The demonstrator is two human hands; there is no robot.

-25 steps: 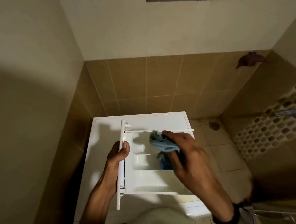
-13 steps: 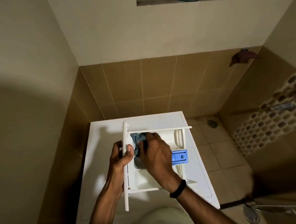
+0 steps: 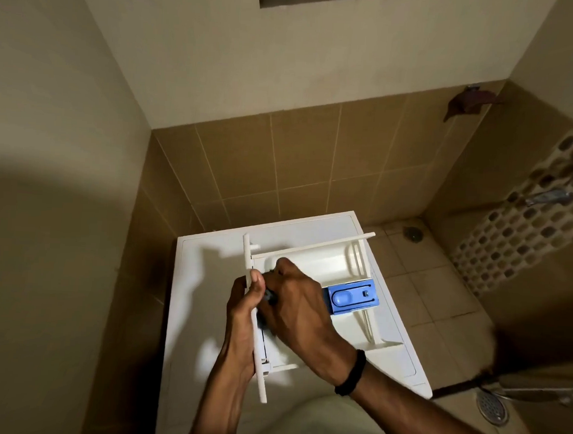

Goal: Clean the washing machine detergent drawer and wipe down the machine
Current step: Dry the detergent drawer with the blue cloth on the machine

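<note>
The white detergent drawer (image 3: pixel 329 262) lies out of the machine on the white washing machine top (image 3: pixel 206 272). A blue softener insert (image 3: pixel 352 298) sits in its right part. My left hand (image 3: pixel 243 311) grips the drawer's front panel (image 3: pixel 255 334) with the thumb over its edge. My right hand (image 3: pixel 299 303) is pushed into the left compartment against the panel, fingers curled round a blue cloth (image 3: pixel 269 297), of which only a dark scrap shows.
The machine stands in a corner between a plain wall on the left and brown tiled wall (image 3: pixel 281 163) behind. Tiled floor lies to the right, with a round drain (image 3: pixel 492 407) near me and another (image 3: pixel 413 234) further back. A tap (image 3: pixel 545 197) is on the right wall.
My right hand has slid with the cloth from the drawer's middle to its left end by the front panel, uncovering the blue insert. The view has shifted slightly.
</note>
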